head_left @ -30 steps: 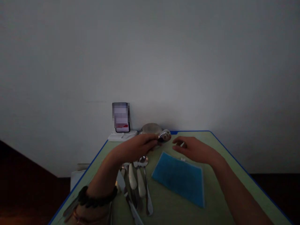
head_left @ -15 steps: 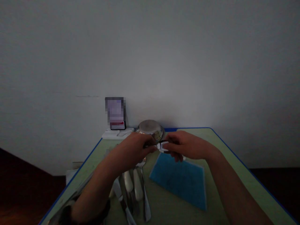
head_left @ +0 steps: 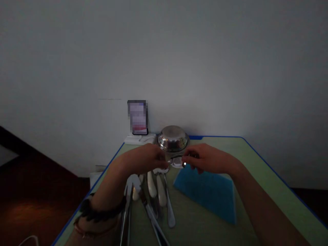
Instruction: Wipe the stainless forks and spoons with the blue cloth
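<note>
Between my two hands is a small shiny metal piece (head_left: 176,162), rounded and too dim for its kind to be made out. My right hand (head_left: 202,157) pinches its right end between thumb and curled fingers. At its left end, my left hand (head_left: 147,159) has bent fingers close together, touching or nearly touching it. Just behind stands an upturned metal bowl (head_left: 173,139). A blue cloth (head_left: 207,194) lies flat below my right hand. Below my left hand lie a metal spoon (head_left: 170,208), white-handled utensils (head_left: 161,191) and metal tongs (head_left: 125,212).
A phone (head_left: 138,118) leans on the wall in a white stand (head_left: 139,138) at the table's far left. The green table (head_left: 256,177) has a blue edge and meets the pale wall (head_left: 205,68). Dark floor (head_left: 51,191) shows at the left.
The view has shifted, so the table things appear further right and slightly higher. My left hand has come away a little from the bowl, uncovering it; the metal piece stays between my hands.
</note>
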`<control>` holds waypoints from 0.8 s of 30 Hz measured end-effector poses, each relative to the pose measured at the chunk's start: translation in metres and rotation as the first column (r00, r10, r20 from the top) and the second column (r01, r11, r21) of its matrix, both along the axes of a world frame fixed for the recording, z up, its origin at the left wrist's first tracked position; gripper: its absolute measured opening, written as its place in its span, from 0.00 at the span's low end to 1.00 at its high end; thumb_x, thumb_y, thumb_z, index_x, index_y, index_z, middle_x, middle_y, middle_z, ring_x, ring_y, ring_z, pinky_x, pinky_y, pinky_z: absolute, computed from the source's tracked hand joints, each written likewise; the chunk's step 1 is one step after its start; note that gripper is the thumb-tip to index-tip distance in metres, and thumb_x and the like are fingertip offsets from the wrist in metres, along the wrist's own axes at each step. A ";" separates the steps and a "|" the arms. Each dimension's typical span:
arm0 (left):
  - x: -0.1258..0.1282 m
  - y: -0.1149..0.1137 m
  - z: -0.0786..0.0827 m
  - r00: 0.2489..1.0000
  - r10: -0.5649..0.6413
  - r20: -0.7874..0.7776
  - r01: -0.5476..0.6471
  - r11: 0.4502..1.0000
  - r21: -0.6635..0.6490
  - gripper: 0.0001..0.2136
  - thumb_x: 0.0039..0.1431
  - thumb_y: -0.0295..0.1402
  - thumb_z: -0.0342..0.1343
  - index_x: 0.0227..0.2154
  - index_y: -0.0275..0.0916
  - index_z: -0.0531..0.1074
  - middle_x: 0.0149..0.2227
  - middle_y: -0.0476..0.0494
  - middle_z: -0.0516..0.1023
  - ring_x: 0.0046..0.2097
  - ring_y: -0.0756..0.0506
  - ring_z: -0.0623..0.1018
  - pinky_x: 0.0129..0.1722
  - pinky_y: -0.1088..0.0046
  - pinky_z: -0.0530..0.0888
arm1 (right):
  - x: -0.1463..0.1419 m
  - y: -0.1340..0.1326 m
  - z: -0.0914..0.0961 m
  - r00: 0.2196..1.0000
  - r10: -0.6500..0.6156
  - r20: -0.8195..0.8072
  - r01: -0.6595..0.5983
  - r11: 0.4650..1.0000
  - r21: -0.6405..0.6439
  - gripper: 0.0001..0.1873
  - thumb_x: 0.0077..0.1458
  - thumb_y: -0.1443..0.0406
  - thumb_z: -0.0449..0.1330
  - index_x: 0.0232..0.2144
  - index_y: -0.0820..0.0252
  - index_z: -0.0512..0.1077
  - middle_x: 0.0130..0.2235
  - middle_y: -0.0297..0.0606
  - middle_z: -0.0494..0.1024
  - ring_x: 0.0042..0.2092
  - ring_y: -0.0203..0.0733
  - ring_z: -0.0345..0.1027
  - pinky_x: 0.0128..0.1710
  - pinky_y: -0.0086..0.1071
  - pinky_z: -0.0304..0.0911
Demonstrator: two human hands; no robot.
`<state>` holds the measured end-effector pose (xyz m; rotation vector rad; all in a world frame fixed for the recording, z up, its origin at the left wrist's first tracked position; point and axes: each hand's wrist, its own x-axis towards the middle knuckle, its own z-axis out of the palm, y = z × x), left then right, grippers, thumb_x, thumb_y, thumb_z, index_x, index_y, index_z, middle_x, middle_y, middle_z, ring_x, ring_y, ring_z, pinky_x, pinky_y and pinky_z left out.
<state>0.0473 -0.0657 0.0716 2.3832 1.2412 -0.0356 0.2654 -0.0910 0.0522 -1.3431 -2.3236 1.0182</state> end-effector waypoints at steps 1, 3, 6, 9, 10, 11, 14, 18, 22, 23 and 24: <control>-0.008 0.002 -0.001 1.000 0.022 -0.018 -0.022 1.000 -0.003 0.11 0.51 0.39 0.52 0.21 0.40 0.74 0.19 0.50 0.71 0.22 0.50 0.68 0.21 0.77 0.58 | -0.002 0.000 -0.003 0.999 0.010 0.046 -0.009 1.000 -0.006 0.16 0.56 0.56 0.49 0.33 0.62 0.69 0.28 0.36 0.75 0.23 0.32 0.67 0.20 0.25 0.59; -0.024 0.006 -0.003 0.997 0.066 -0.043 -0.067 0.998 -0.013 0.12 0.50 0.40 0.52 0.20 0.39 0.73 0.17 0.51 0.70 0.21 0.51 0.67 0.20 0.77 0.58 | -0.007 0.000 -0.010 0.987 0.020 0.161 -0.021 1.000 0.003 0.15 0.55 0.56 0.50 0.33 0.61 0.70 0.28 0.37 0.76 0.24 0.33 0.68 0.21 0.26 0.58; -0.044 0.013 -0.008 0.987 0.146 -0.066 -0.147 0.989 -0.004 0.12 0.48 0.40 0.53 0.18 0.39 0.72 0.18 0.49 0.72 0.22 0.50 0.68 0.22 0.77 0.60 | -0.021 -0.002 -0.022 0.960 0.034 0.278 -0.043 0.999 0.028 0.14 0.53 0.57 0.52 0.31 0.60 0.72 0.28 0.39 0.76 0.25 0.36 0.68 0.22 0.27 0.57; -0.056 0.017 -0.017 0.970 0.224 -0.094 -0.227 0.973 -0.033 0.12 0.48 0.40 0.53 0.18 0.37 0.71 0.19 0.47 0.74 0.21 0.49 0.70 0.22 0.76 0.62 | -0.043 -0.006 -0.035 0.950 0.076 0.302 -0.093 0.995 0.043 0.13 0.52 0.58 0.53 0.29 0.61 0.72 0.28 0.40 0.77 0.28 0.40 0.69 0.23 0.28 0.56; -0.058 0.018 -0.020 0.964 0.245 -0.108 -0.251 0.966 -0.054 0.12 0.49 0.40 0.53 0.19 0.37 0.71 0.19 0.47 0.75 0.20 0.49 0.71 0.21 0.76 0.63 | -0.051 -0.008 -0.040 0.947 0.090 0.308 -0.111 0.992 0.053 0.14 0.52 0.58 0.52 0.29 0.60 0.72 0.29 0.41 0.77 0.29 0.40 0.70 0.23 0.28 0.56; -0.060 0.019 -0.023 0.956 0.264 -0.125 -0.274 0.959 -0.075 0.12 0.49 0.40 0.53 0.19 0.36 0.71 0.20 0.46 0.75 0.20 0.49 0.71 0.21 0.76 0.64 | -0.058 -0.010 -0.044 0.944 0.096 0.314 -0.124 0.990 0.070 0.14 0.53 0.57 0.52 0.29 0.60 0.72 0.29 0.41 0.77 0.30 0.41 0.70 0.24 0.29 0.56; -0.063 0.024 -0.030 0.934 0.310 -0.178 -0.331 0.937 -0.109 0.11 0.51 0.38 0.53 0.23 0.35 0.72 0.23 0.44 0.77 0.20 0.49 0.73 0.21 0.75 0.67 | -0.077 -0.015 -0.058 0.934 0.067 0.350 -0.116 0.986 0.123 0.17 0.53 0.55 0.51 0.29 0.61 0.72 0.31 0.43 0.77 0.32 0.44 0.71 0.26 0.31 0.57; -0.059 0.031 -0.037 0.909 0.333 -0.251 -0.373 0.919 -0.130 0.12 0.56 0.37 0.52 0.34 0.32 0.71 0.32 0.43 0.76 0.30 0.47 0.76 0.30 0.70 0.72 | -0.088 -0.014 -0.072 0.921 -0.008 0.389 -0.066 0.982 0.178 0.24 0.54 0.50 0.46 0.29 0.61 0.73 0.31 0.44 0.77 0.32 0.46 0.71 0.27 0.32 0.59; -0.051 0.036 -0.043 0.891 0.359 -0.278 -0.399 0.911 -0.101 0.14 0.59 0.35 0.50 0.46 0.35 0.65 0.45 0.41 0.70 0.42 0.45 0.73 0.40 0.62 0.72 | -0.091 -0.011 -0.075 0.910 -0.086 0.406 -0.018 0.969 0.247 0.26 0.56 0.50 0.42 0.31 0.61 0.71 0.31 0.45 0.76 0.32 0.46 0.71 0.28 0.34 0.59; -0.050 0.036 -0.044 0.887 0.375 -0.270 -0.407 0.911 -0.071 0.14 0.59 0.35 0.51 0.47 0.35 0.65 0.46 0.41 0.69 0.43 0.44 0.73 0.40 0.61 0.72 | -0.093 -0.012 -0.075 0.908 -0.102 0.407 -0.011 0.964 0.265 0.26 0.57 0.50 0.41 0.32 0.61 0.71 0.31 0.45 0.76 0.32 0.47 0.71 0.28 0.34 0.59; -0.049 0.036 -0.045 0.883 0.393 -0.258 -0.414 0.910 -0.032 0.14 0.59 0.35 0.51 0.47 0.35 0.65 0.46 0.41 0.69 0.43 0.44 0.72 0.41 0.61 0.72 | -0.095 -0.013 -0.075 0.907 -0.111 0.406 -0.008 0.960 0.280 0.26 0.57 0.50 0.40 0.32 0.60 0.71 0.31 0.45 0.76 0.32 0.47 0.71 0.28 0.34 0.59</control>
